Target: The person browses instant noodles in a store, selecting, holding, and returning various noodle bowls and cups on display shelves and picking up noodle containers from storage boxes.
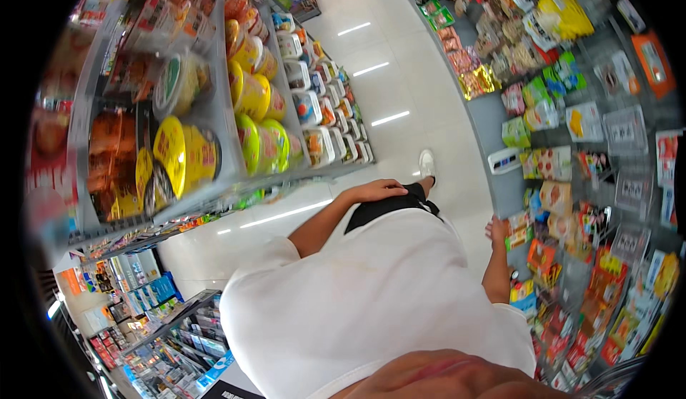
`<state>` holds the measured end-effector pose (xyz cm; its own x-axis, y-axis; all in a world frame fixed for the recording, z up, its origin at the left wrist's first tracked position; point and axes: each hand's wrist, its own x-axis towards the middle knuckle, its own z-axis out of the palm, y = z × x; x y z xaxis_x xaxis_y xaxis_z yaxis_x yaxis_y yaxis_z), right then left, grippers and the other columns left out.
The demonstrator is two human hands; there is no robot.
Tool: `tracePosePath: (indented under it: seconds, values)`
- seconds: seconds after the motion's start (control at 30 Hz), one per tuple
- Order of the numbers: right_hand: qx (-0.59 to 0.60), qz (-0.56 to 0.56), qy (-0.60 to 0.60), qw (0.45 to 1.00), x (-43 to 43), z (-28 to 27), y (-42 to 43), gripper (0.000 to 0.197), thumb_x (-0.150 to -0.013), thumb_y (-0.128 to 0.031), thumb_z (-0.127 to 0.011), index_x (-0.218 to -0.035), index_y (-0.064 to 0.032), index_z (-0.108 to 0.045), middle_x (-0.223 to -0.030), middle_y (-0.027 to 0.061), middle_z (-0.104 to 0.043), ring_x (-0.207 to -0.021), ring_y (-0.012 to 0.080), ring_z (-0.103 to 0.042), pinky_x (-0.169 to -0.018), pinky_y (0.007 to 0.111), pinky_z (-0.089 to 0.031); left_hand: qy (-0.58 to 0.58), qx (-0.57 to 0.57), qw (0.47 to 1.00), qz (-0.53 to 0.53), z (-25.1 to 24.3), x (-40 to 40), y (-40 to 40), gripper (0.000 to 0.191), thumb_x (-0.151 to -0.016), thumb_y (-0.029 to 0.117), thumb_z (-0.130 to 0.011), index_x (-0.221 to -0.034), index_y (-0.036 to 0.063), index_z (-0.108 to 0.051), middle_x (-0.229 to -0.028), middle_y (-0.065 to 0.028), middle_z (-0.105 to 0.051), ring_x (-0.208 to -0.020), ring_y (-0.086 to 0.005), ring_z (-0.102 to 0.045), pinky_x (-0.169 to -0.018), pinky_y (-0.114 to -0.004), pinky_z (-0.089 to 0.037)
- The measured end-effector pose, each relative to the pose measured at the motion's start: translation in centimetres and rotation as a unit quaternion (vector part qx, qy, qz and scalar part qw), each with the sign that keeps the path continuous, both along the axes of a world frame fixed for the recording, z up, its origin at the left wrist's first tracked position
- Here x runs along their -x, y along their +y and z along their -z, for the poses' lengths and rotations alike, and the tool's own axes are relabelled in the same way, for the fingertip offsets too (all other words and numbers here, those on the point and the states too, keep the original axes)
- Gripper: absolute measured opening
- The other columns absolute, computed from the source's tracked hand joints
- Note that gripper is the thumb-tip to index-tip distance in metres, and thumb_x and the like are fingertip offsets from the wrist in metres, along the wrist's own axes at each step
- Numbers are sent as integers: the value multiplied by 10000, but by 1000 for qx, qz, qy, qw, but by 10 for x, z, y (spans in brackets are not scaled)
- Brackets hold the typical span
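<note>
My left hand (379,190) lies over the front of my black shorts (388,206), fingers extended, with nothing seen in it. On the other side, my right hand (498,229) hangs beside the shelf edge, its fingers somewhat curled and apart. It is nearest to a small colourful snack packet (519,230); whether they touch is not clear. Its palm side is partly hidden. Farther up the same shelf edge sits a small white device or holder with a dark window (504,161). My white T-shirt (370,292) fills the lower middle.
At left, a grey shelf unit (252,184) carries yellow instant noodle tubs (249,91) and white-rimmed packs (320,144). Bagged snacks (546,163) fill the shelves at right. A tiled aisle floor (396,77) runs between them, where my white shoe (426,163) shows. More stocked shelves (182,340) stand at lower left.
</note>
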<state>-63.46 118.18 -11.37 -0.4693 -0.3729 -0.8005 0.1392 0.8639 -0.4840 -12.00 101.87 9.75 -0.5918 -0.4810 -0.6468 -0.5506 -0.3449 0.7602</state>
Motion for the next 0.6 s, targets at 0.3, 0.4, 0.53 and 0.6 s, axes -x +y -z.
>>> tracePosePath:
  seconds: [0.3,0.4,0.53,0.6]
  values:
    - [-57,-361,-3,931,27,-38,-230,560,-954,-623,-574,-1228,-145,-667,-968,37,-635,-899,210,-590,-816,499,-487,-2,-13,996,-84,-9,48,-201,847,-945,745,-502,-1339,9,-650,-1335,-178,-650,-1235,-285,-601,-1097,-363,-427]
    - [-61,-234,-17,970,38,-32,-340,467,-954,-517,-608,-1190,-117,-660,-959,49,-633,-837,196,-627,-711,426,-550,-5,-41,992,-116,-14,51,-267,864,-962,745,-470,-1380,5,-627,-1405,-195,-611,-1271,-298,-586,-1130,-360,-401]
    - [-57,-220,-81,970,45,-8,-496,550,-947,-521,-616,-1306,-104,-598,-1019,93,-666,-866,229,-647,-732,449,-567,-20,-78,980,-180,-6,49,-364,772,-1016,652,-449,-1404,3,-605,-1449,-172,-583,-1334,-271,-534,-1161,-351,-359]
    - [-50,-242,-80,966,43,13,-578,542,-944,-515,-617,-1290,-99,-607,-1026,98,-667,-866,229,-645,-721,445,-565,-6,-57,967,-249,-5,44,-420,674,-1027,599,-483,-1315,16,-664,-1320,-128,-659,-1216,-226,-595,-1087,-324,-415]
